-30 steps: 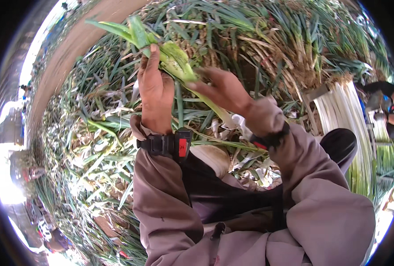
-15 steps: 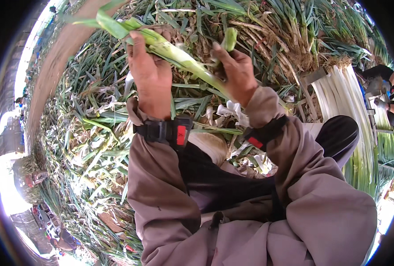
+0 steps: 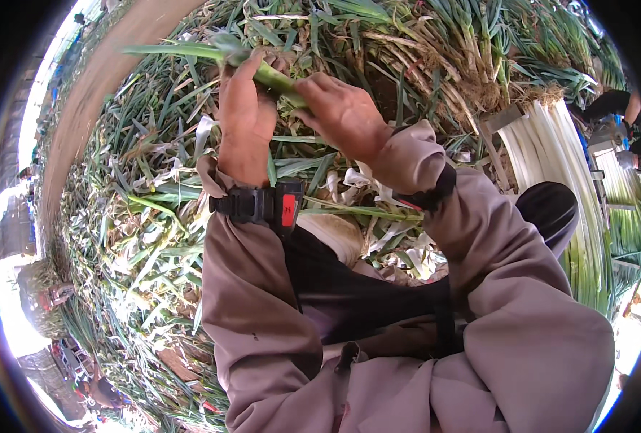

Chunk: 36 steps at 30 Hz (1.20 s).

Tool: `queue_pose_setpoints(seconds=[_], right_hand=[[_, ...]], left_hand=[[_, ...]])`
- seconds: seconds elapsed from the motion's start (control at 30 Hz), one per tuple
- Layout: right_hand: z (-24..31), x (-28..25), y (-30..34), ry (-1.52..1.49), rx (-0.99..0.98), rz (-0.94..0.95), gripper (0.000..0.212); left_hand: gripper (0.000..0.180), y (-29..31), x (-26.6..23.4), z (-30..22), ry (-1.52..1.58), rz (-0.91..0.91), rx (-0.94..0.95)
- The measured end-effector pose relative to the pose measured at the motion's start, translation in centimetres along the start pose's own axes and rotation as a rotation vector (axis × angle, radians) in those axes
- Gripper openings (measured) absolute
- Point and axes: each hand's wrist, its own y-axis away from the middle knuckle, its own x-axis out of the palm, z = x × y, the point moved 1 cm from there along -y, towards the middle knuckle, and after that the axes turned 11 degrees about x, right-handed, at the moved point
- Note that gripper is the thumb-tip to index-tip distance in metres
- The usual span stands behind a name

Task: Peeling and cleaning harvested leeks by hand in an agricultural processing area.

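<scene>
My left hand (image 3: pixel 247 119) is closed around the green upper part of a long green onion (image 3: pixel 273 78), whose leaves stretch off to the far left. Close beside it, my right hand (image 3: pixel 345 115) has its fingers wrapped over the same stalk, back of the hand upward. The onion's lower end is hidden behind the right hand and sleeve. Beneath both hands lie loose green leaves and pale peeled skins (image 3: pixel 349 184). To the right rests a bundle of clean white green onions (image 3: pixel 551 166), roots at the far end.
Unpeeled green onions with dirty roots (image 3: pixel 472 61) are heaped at the far right. Leaf scraps (image 3: pixel 140 216) cover the ground on the left, up to a strip of bare soil (image 3: pixel 82 123). My crossed legs (image 3: pixel 363 289) are close below. Another person's hand (image 3: pixel 629 160) shows at the right edge.
My right hand has moved left along the stalk, up against my left hand, and turned its back upward. The green piece that stood up from its fingers no longer shows.
</scene>
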Motion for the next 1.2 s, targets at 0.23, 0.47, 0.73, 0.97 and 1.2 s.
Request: queue_pose_setpoints(seconds=[0.23, 0.47, 0.73, 0.97, 1.2], right_hand=[[-2.1, -1.5, -2.1, -0.664, 0.326, 0.192, 0.037], [-3.8, -1.2, 1.0, -0.922, 0.551, 0.217, 0.038], [-21.0, 0.9, 14.9, 0.270, 0.388, 0.813, 0.035], [-4.1, -4.2, -0.5, -0.545, 0.518, 0.406, 0.060], [-1.6, -2.2, -4.8, -0.574, 0.253, 0.099, 0.054]], left_hand=[[0.045, 0.9, -0.7, -0.6, -0.073, 0.102, -0.006], [0.040, 0.3, -1.9, -1.0, -0.047, -0.102, 0.179], [0.028, -1.3, -4.5, -3.5, -0.052, -0.165, 0.303], [0.031, 1.6, -1.9, -2.7, -0.125, -0.059, 0.123], [0.028, 1.7, 2.9, -0.3, -0.094, 0.017, 0.113]])
